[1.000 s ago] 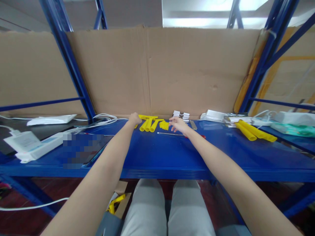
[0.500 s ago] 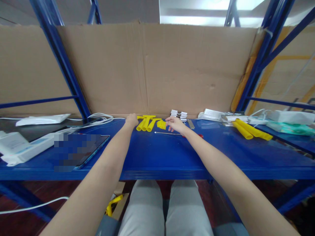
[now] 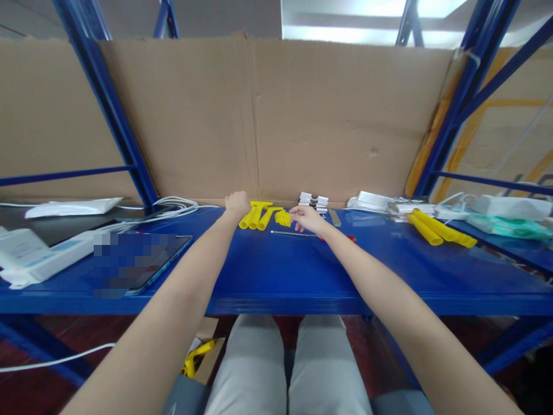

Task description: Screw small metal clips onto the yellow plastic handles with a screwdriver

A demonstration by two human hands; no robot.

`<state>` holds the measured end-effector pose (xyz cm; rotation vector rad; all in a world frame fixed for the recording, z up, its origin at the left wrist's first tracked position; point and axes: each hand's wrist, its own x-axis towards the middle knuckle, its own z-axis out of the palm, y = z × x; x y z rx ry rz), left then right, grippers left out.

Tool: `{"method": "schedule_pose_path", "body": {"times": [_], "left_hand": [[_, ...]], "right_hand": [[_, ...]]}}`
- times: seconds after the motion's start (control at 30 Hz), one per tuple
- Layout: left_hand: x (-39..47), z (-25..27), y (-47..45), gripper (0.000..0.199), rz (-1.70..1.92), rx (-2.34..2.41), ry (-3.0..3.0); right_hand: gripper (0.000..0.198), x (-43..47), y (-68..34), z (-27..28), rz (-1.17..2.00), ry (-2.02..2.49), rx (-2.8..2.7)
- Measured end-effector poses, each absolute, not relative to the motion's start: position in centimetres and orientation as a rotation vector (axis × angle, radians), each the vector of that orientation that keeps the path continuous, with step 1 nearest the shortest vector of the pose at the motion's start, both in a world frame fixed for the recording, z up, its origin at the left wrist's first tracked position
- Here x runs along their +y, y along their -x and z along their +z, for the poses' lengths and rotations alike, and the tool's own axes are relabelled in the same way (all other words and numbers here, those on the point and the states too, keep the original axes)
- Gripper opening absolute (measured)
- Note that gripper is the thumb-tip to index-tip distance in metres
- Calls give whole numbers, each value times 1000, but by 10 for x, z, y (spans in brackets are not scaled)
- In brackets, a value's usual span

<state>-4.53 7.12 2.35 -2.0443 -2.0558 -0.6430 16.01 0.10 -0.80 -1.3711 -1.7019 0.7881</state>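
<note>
My left hand (image 3: 237,204) is closed in a fist at the back of the blue shelf, covering the head of the leftmost yellow T-shaped plastic handle. Whatever its fingers hold is hidden. The yellow T-shaped handles (image 3: 256,217) lie side by side, hollow ends facing me. My right hand (image 3: 306,218) hovers with fingers bent and apart, nothing visible in them. Just left of its fingertips sits a small heap of yellow plastic parts (image 3: 283,218). A screwdriver (image 3: 294,234) with a red handle lies below that hand, partly covered by the wrist.
Stacked white-and-black pieces (image 3: 314,202) and a flat metal strip (image 3: 334,218) are behind my right hand. More yellow tubes (image 3: 440,229) and white packets (image 3: 370,202) lie right. A tablet (image 3: 159,262), power strip (image 3: 56,259) and cables are left. Cardboard (image 3: 311,115) walls the back.
My left hand has moved slightly right and up, from beside the leftmost yellow handle to over its head. My right hand has hardly moved.
</note>
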Motion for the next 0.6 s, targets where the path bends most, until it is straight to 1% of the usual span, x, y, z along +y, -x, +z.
{"method": "schedule_pose_path", "body": {"times": [0.13,0.3,0.43,0.5,0.53,0.6], "left_hand": [[60,34,32,31,-924,-2015,2126],[42,34,13,34,-1506,-1918,2239],[24,29,6,36,-1941,-2022,2285],[15,26,8,37,-1962,-2092,2279],[13,24,10,38,-1904,-2114,2299],[10,21,14,40,-1665,-2136,2346]], "right_hand": [[22,3,-160,-9,778,1361,-1726],[16,8,-161,-11,766,1355,-1741],[12,6,-162,-11,764,1336,-1735],[12,4,-163,-10,760,1320,-1733],[12,4,-164,-10,752,1315,-1730],[13,5,-169,-7,719,1329,-1705]]}}
